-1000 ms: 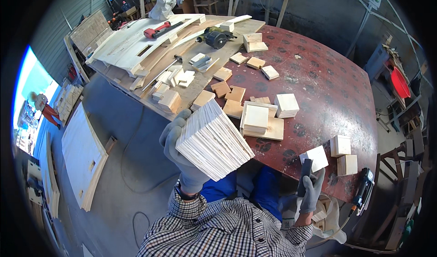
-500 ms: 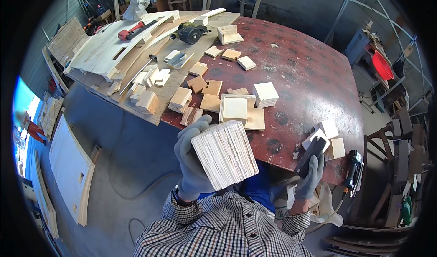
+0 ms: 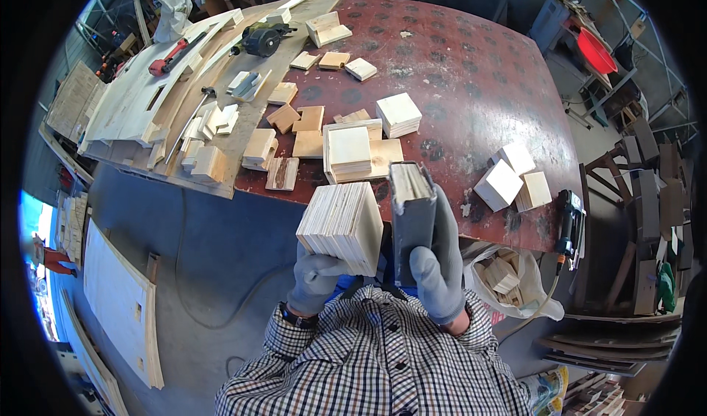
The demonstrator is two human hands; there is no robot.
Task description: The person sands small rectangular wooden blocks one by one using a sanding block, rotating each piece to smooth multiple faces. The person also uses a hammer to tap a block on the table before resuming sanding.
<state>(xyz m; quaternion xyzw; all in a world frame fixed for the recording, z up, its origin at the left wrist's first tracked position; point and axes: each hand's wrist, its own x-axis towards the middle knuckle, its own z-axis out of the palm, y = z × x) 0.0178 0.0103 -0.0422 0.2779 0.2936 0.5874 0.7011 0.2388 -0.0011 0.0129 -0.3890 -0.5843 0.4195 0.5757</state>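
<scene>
My left hand, in a grey glove, is closed around a thick block of layered plywood pieces, its striped edges facing up and toward me. Beside it my right hand, also gloved, grips a sanding block. That block looks like wood wrapped in dark, worn abrasive sheet, with bare wood showing at its top end. It stands upright just right of the plywood, with a narrow gap between the two. Both are held in front of my chest, at the near edge of the red table.
Several wooden blocks crowd the table's left part, and a small group lies at the right. A black corded power tool sits at the right corner. Further left are a hammer and a circular saw. A white sack holds offcuts.
My right hand has brought the sanding block from the table's right side to beside the plywood block. My left hand has turned the plywood block and moved slightly left. The view has shifted.
</scene>
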